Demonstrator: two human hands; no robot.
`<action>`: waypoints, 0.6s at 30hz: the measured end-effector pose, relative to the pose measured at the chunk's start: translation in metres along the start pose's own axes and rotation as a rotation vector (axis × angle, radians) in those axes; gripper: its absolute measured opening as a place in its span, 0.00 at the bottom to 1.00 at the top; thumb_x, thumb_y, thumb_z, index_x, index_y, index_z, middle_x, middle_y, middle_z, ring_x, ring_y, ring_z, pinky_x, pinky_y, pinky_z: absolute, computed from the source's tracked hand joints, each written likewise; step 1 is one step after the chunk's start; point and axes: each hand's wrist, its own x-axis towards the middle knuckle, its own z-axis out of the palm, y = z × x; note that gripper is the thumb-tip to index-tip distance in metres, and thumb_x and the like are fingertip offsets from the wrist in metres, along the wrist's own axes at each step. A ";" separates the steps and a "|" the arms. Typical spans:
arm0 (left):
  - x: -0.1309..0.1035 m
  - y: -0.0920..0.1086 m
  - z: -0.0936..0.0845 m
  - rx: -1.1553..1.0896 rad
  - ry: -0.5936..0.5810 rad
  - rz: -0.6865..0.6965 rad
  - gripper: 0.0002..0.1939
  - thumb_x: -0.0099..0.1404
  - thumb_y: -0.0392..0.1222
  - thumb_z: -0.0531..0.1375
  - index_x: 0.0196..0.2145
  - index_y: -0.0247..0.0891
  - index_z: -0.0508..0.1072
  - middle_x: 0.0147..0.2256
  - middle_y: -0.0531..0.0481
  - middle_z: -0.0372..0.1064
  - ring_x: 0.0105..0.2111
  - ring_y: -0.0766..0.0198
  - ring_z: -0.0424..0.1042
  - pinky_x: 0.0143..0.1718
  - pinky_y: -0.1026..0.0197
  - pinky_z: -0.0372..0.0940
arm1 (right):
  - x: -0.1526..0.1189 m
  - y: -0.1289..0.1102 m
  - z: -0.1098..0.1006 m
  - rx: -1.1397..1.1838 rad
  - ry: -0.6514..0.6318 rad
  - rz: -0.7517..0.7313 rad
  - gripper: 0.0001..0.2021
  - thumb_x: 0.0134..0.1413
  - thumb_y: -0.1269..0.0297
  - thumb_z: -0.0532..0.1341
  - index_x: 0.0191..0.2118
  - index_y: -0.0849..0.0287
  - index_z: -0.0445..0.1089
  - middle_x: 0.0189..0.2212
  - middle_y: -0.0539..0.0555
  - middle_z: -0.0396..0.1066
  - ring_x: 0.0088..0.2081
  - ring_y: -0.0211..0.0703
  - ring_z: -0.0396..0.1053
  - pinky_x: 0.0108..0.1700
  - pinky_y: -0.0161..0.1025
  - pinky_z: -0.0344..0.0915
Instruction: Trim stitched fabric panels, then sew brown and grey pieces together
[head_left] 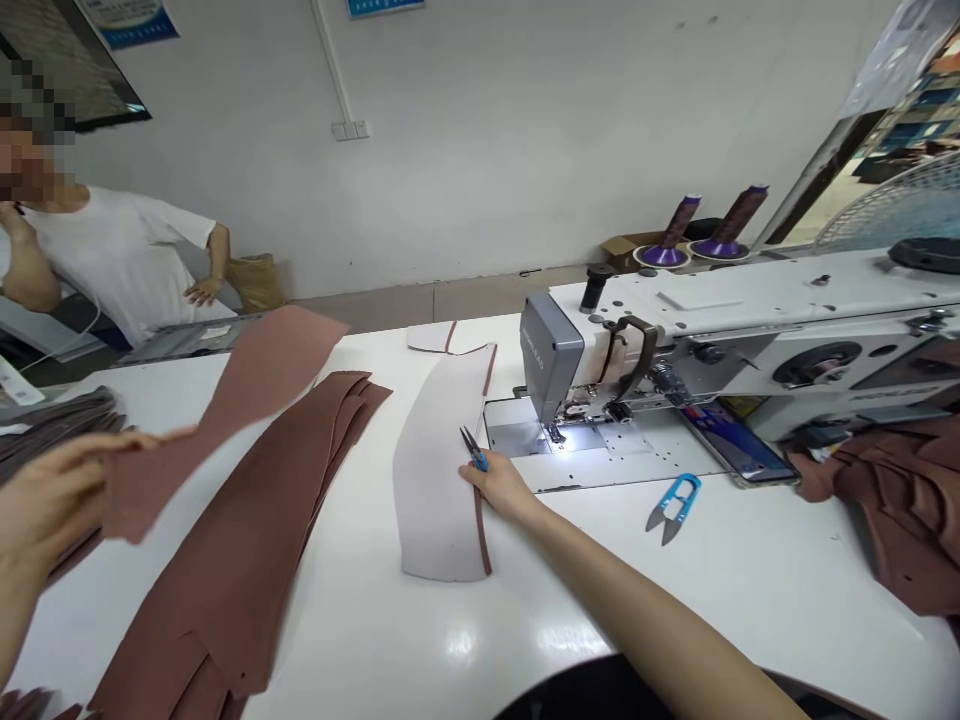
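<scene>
My left hand [56, 490] pinches the near end of a brown leather piece [251, 385], lifted beside a stack of similar brown leather pieces [232, 540]. My right hand [504, 487] is closed on blue-handled thread snips [477, 457], their dark blades pointing away from me. Under that hand lies a curved panel, pale grey side up [435, 460], with a brown strip along its right edge. Another pale piece [430, 336] with a brown edge touches or nearly touches its far end. The panel lies just left of the sewing machine's lit needle area [556, 432].
The white sewing machine [559, 350] fills the right side. A second pair of blue snips [677, 505] and a phone [739, 445] lie near it. Brown pieces [900, 500] are heaped at far right. Two thread cones [682, 225] stand behind. A person in white [127, 250] is at left.
</scene>
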 end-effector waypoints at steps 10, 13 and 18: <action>-0.064 -0.071 -0.026 0.275 -0.670 -0.232 0.25 0.41 0.71 0.61 0.30 0.54 0.80 0.41 0.55 0.77 0.50 0.44 0.69 0.53 0.49 0.63 | -0.003 -0.009 0.004 -0.047 -0.025 0.007 0.08 0.50 0.60 0.56 0.27 0.59 0.60 0.25 0.49 0.62 0.29 0.39 0.61 0.33 0.34 0.54; -0.060 -0.049 -0.011 0.369 -0.874 -0.157 0.22 0.54 0.59 0.58 0.44 0.53 0.77 0.45 0.57 0.75 0.53 0.50 0.67 0.54 0.53 0.61 | -0.017 -0.014 0.019 -0.063 -0.047 0.009 0.07 0.51 0.62 0.57 0.27 0.59 0.59 0.25 0.49 0.62 0.29 0.39 0.61 0.33 0.34 0.54; -0.060 -0.008 0.047 0.548 -1.372 -0.033 0.26 0.59 0.40 0.51 0.55 0.45 0.69 0.44 0.54 0.75 0.47 0.60 0.72 0.60 0.57 0.51 | -0.086 -0.027 0.059 -0.087 -0.212 -0.056 0.06 0.54 0.64 0.55 0.28 0.59 0.61 0.21 0.47 0.59 0.25 0.36 0.58 0.28 0.32 0.53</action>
